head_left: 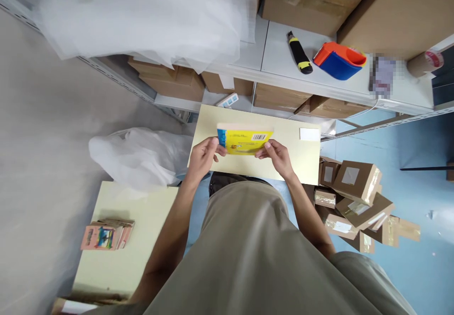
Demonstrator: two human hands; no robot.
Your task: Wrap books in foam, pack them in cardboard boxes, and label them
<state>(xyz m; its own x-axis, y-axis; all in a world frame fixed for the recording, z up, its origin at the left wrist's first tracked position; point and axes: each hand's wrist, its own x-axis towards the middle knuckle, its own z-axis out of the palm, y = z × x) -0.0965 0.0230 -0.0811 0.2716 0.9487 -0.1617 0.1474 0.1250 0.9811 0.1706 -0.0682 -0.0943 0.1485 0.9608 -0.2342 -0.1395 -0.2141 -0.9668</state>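
Note:
A yellow book (244,140) with a blue spine edge and a barcode is held up over the pale table (294,161). My left hand (204,156) grips its left end, thumb on the cover. At the lower right corner, my right hand (276,156) pinches it between thumb and fingers. The thick white page edge faces away from me along the top. A white label (309,134) lies on the table to the right of the book.
A shelf ahead bears a box cutter (300,52), an orange and blue tape dispenser (338,60), a tape roll (425,63) and white foam sheets (149,17). Cardboard boxes (358,180) are piled on the floor at right. Several books (106,234) lie on the left table (120,270).

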